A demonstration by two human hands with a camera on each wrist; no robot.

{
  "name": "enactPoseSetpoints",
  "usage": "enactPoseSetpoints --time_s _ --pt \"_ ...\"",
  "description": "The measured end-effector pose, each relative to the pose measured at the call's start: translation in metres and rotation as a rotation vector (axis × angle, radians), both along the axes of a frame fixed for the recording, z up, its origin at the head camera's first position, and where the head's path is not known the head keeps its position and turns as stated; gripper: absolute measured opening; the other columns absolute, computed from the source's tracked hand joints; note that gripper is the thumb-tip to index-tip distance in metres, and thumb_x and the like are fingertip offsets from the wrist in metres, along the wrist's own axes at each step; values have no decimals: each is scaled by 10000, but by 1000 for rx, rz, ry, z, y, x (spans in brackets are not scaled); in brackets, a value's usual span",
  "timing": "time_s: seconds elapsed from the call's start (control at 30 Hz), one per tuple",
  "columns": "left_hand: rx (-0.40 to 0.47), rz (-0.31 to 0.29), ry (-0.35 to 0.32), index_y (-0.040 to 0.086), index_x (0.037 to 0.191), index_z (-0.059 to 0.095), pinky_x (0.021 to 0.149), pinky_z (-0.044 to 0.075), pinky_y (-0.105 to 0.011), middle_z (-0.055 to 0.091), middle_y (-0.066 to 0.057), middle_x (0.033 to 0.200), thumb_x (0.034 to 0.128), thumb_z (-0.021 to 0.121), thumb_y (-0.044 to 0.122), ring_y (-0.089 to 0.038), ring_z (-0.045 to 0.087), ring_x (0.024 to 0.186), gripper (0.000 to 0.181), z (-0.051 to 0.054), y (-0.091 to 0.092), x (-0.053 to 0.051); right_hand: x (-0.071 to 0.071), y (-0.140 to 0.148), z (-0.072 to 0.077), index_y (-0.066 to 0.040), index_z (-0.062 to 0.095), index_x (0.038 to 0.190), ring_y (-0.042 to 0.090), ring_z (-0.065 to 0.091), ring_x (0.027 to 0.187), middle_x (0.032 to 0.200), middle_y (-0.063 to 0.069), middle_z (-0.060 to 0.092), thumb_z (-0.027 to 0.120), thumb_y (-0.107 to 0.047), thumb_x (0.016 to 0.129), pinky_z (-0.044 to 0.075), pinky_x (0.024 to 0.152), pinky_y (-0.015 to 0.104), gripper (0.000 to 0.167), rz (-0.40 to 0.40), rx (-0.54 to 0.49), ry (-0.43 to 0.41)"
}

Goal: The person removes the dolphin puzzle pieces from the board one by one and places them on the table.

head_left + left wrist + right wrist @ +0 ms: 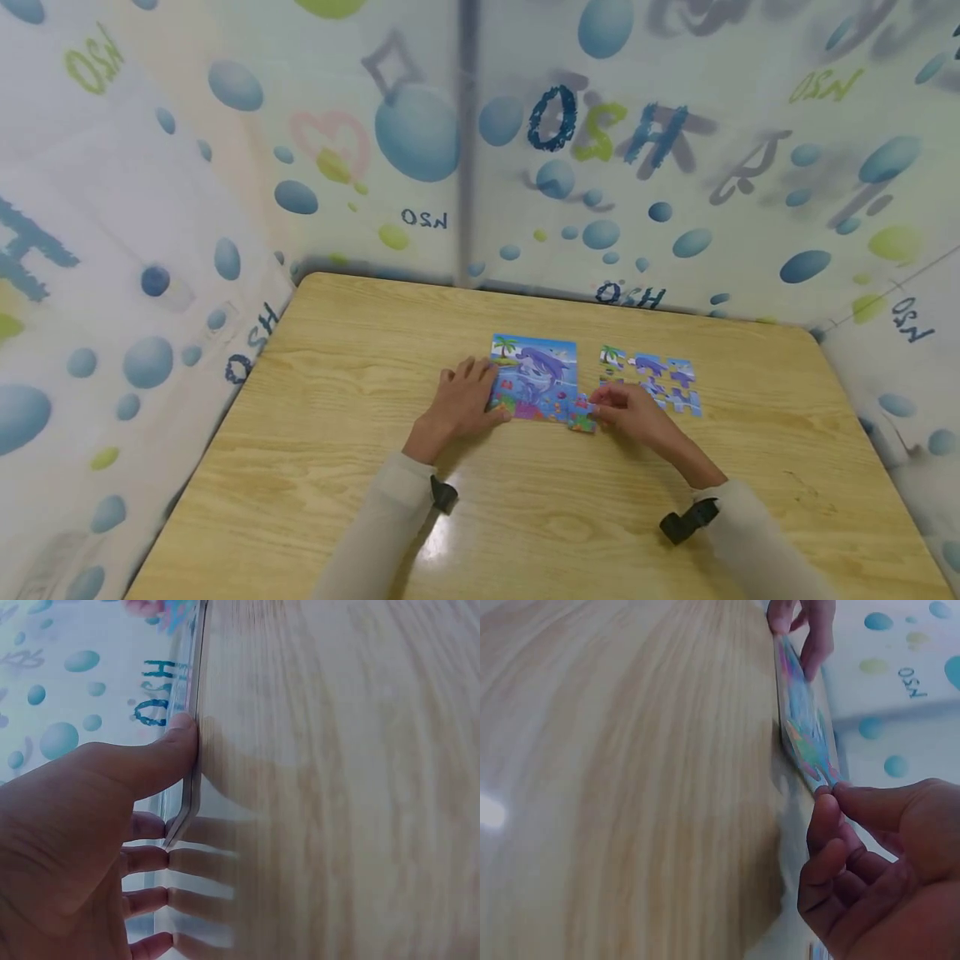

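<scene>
A dolphin jigsaw picture (531,367) lies flat on the wooden table, with a palm tree at its top left. My left hand (461,396) rests at its left edge, fingers fairly straight. In the left wrist view, the left thumb (180,739) touches the board's edge (198,667), and the other fingertips touch the table. Between thumb and fingers, my right hand (636,412) pinches a jigsaw piece (581,417) with coral colours, at the picture's lower right corner. The right wrist view shows this piece (806,750) tilted, close to the picture; whether they touch is unclear.
Several other jigsaw pieces (682,398) lie in rough rows right of the picture, partly hidden by my right hand. The table (360,333) meets printed wall sheets (525,233) at the back and left.
</scene>
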State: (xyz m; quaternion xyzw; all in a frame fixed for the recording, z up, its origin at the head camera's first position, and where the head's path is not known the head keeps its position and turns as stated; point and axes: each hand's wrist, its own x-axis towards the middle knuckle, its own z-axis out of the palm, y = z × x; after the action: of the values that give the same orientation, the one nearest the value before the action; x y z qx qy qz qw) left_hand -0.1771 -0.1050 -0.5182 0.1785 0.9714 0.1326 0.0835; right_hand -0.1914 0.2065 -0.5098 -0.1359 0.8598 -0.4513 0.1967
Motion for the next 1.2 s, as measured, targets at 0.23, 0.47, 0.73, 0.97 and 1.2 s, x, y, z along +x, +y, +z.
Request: enactPoseSetpoints --time_s 0.23,0.47,0.73,0.97,1.2 --pt "13 -2 4 65 1522 364 1021 339 -575 360 -142 1558 917 616 558 -393 310 1433 821 0 -1 0 10 39 -2 -4 677 1065 156 587 675 784 92 651 639 -122 966 470 596 271 159 -50 -4 -36" --pt "11 -1 -6 68 1526 357 1019 339 -570 357 -141 1557 921 615 552 -394 309 1435 816 1 -2 2 8 49 -3 2 673 1033 122 566 656 769 63 644 619 -88 973 464 580 253 121 -27 66 1" --pt "30 -11 -9 58 1528 350 1036 324 -588 336 -151 1572 929 608 544 -403 291 1445 814 2 -1 3 10 41 0 -93 679 972 106 564 724 824 -14 659 633 -97 954 461 643 284 50 29 340 238" --pt "37 -11 -2 53 1521 361 1028 331 -580 342 -155 1566 928 611 542 -406 295 1442 808 3 -1 3 11 31 5 -55 638 1027 128 552 698 821 10 637 615 -110 959 448 605 324 90 86 462 269" --pt "18 -8 -16 62 1535 339 1041 320 -570 319 -144 1583 933 598 553 -396 274 1455 820 1 -1 1 10 29 6 -76 640 989 128 473 643 760 -14 578 620 -130 962 388 571 304 64 93 509 259"
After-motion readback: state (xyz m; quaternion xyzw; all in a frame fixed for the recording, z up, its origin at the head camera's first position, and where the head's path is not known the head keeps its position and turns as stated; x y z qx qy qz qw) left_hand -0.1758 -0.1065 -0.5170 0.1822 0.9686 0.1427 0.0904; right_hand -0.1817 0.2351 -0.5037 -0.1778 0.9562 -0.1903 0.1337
